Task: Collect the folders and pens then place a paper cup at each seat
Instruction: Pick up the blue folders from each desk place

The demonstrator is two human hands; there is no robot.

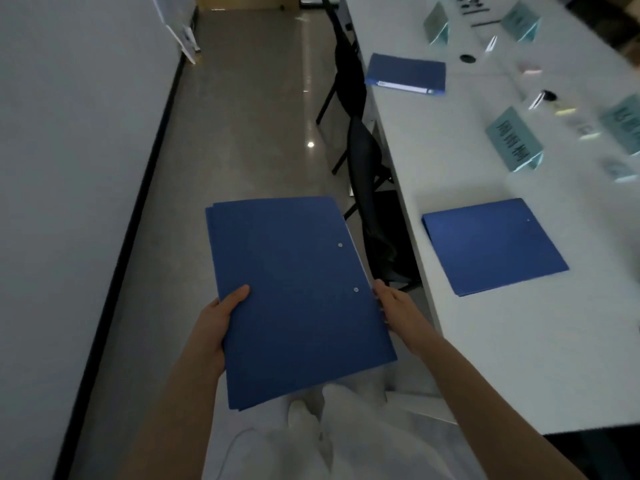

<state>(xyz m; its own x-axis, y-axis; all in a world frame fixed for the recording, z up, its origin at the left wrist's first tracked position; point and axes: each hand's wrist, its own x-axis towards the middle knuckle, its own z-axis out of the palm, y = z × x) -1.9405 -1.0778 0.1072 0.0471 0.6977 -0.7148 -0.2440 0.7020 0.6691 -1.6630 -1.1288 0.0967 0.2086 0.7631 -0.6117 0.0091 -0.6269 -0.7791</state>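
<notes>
While I hold the stack of blue folders (294, 299) out over the floor beside the table (519, 358), my left hand (214, 327) clamps its left edge, thumb on top of the cover, and my right hand (398, 306) steadies the right edge with fingers along the side; how firmly that one closes I cannot tell. From the layered edges I judge it holds more than one folder, so I am in the collecting step. Two folders are yet to gather: the near folder (491, 244) lies flat on the table just to my right, the far folder (405, 74) further along, past the black chairs (367, 188). Next I would free my right hand, slide the near folder off the edge and lay it on the stack. Pens, possibly the blurred items near the name cards (516, 140), and cups come later
</notes>
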